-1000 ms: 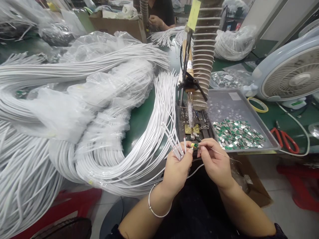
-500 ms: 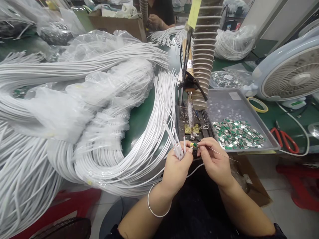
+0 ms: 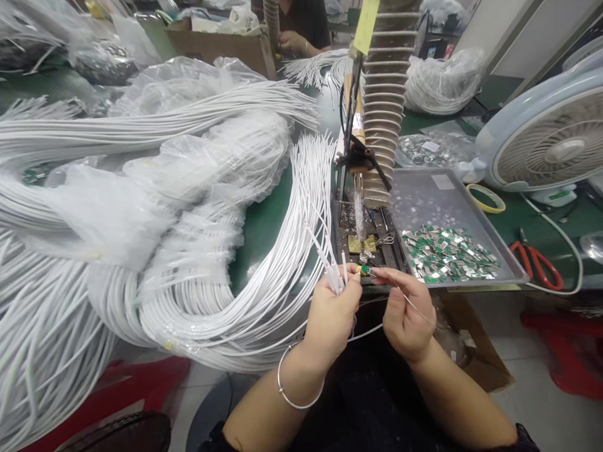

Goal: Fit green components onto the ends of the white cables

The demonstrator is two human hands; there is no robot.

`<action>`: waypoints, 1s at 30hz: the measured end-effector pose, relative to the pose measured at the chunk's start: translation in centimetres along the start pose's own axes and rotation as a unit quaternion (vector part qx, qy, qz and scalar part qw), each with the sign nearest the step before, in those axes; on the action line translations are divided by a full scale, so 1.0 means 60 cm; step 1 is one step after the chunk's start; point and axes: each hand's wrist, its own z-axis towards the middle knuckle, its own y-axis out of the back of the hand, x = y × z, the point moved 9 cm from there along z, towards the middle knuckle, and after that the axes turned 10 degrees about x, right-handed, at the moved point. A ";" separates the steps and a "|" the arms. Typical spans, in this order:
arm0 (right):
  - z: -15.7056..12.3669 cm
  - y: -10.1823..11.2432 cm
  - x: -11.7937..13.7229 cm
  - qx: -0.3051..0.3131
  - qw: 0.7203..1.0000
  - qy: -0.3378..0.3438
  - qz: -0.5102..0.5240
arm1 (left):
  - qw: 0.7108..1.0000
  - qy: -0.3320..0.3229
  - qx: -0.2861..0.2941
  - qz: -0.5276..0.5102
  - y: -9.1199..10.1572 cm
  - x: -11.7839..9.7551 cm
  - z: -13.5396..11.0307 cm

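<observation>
My left hand (image 3: 332,314) is closed round several white cables (image 3: 333,276), whose cut ends stick up past the fingers. Between its thumb and forefinger it also pinches a small green circuit board (image 3: 365,270) with a yellow patch beside it. My right hand (image 3: 409,311) has a thin solder wire (image 3: 411,302) running across its fingers, its fingertips close to the board; its thumb is drawn back. Just above the board hangs a soldering iron (image 3: 360,207), clamped tip down over a lump of solder (image 3: 366,256).
A grey tray (image 3: 414,194) of small green-and-metal boards (image 3: 452,254) lies to the right, near red-handled pliers (image 3: 537,260), a tape roll (image 3: 485,198) and a fan (image 3: 556,138). Bundled white cables (image 3: 198,301) cover the left. A ribbed hose (image 3: 384,107) hangs behind the iron. Another person (image 3: 301,41) sits opposite.
My right hand has shifted slightly down, its thumb coming away from the fingertips. My left hand, with the cables and board, has moved a little to the left.
</observation>
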 end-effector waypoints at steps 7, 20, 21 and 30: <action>0.021 0.000 0.018 0.026 0.998 0.041 -0.044 | 1.000 -0.005 0.007 -0.024 -0.005 -0.007 0.003; 0.039 -0.002 0.027 0.017 0.994 0.052 -0.093 | 0.999 -0.021 0.021 -0.044 -0.015 -0.023 0.008; 0.041 -0.002 0.027 0.015 0.994 0.052 -0.095 | 0.998 -0.023 0.021 -0.045 -0.015 -0.024 0.009; 0.052 -0.002 0.031 0.012 0.992 0.059 -0.112 | 0.998 -0.034 0.027 -0.051 -0.018 -0.035 0.011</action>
